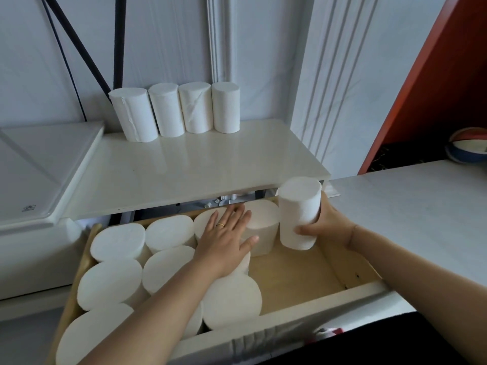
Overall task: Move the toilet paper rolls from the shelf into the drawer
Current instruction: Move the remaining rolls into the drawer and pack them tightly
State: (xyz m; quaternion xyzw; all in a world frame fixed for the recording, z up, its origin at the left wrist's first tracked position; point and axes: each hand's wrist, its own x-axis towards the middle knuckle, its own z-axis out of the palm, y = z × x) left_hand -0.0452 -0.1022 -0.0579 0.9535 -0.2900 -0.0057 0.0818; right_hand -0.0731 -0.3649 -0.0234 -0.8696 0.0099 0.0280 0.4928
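Now the right hand (325,227) grips an upright roll (299,213) just above the drawer's (311,277) bare right side. The left hand (226,238) lies flat and open on the packed rolls (118,241).

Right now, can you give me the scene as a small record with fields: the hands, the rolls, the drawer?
left hand: open, palm flat on the rolls in the drawer
right hand: fingers wrapped around one upright roll, at the drawer's back right
rolls on shelf: four, upright, in a row at the back
rolls in drawer: many, upright, packed on the left side
drawer: open, right part bare
shelf: white, above the drawer
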